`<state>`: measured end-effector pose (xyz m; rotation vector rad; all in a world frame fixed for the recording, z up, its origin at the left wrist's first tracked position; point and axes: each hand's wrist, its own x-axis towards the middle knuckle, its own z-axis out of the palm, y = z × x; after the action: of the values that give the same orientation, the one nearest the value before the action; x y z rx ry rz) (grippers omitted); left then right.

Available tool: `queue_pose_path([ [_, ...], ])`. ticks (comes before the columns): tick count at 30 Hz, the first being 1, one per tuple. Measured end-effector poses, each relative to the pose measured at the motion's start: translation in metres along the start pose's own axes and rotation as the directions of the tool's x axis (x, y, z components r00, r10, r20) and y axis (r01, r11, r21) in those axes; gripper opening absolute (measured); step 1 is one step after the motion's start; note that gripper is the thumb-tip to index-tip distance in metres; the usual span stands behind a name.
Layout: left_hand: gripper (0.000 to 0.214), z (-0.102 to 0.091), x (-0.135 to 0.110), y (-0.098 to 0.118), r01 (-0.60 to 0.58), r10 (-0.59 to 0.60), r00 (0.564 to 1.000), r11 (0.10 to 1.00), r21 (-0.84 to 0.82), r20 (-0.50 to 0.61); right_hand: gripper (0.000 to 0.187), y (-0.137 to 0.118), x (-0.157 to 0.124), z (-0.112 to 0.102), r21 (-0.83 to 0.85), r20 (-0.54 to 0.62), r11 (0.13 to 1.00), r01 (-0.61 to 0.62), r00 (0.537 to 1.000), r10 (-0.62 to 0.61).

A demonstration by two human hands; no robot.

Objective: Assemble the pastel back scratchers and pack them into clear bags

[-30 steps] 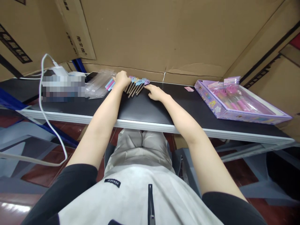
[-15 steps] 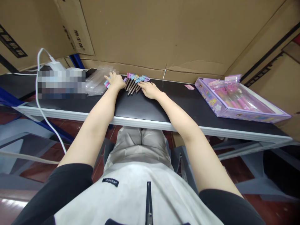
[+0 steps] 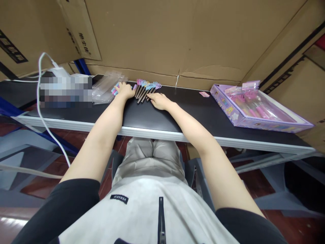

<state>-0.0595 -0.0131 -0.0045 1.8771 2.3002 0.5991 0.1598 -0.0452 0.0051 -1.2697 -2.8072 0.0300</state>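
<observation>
Several back scratchers (image 3: 144, 92) lie side by side on the black table, their pink, blue, yellow and purple claw heads toward the back and their dark metal rods toward me. My left hand (image 3: 125, 90) rests palm down just left of them, fingers spread over pink, blue and purple tubes (image 3: 114, 89) that it partly hides. On the right side of the row, my right hand (image 3: 160, 101) lies flat with its fingertips at the rods' lower ends. Whether it presses on them cannot be made out.
Clear plastic bags (image 3: 103, 90) lie left of my left hand, beside a blurred-out item and a white cable (image 3: 40, 91). A purple open box (image 3: 236, 117) with packaged pink items stands at the right, near a small pink card (image 3: 204, 94). Cardboard (image 3: 152, 37) walls the back.
My right hand has drawn slightly down toward me, off the claw heads to the rods' lower ends. My left hand has shifted very little, with its fingers less spread.
</observation>
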Motion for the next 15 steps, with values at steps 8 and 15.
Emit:
queue_pose_path([
  [8, 0.08, 0.001, 0.001, 0.001, 0.036, -0.036, 0.999, 0.999, 0.009, 0.004, 0.051, 0.007, -0.001, 0.001, -0.004, -0.041, 0.999, 0.039, 0.998, -0.039],
  [15, 0.059, -0.003, 0.002, 0.012, 0.095, -0.122, 0.985, 0.974, -0.205, -0.126, 0.044, 0.005, -0.004, -0.004, -0.05, -0.059, 0.999, -0.006, 0.998, 0.003],
])
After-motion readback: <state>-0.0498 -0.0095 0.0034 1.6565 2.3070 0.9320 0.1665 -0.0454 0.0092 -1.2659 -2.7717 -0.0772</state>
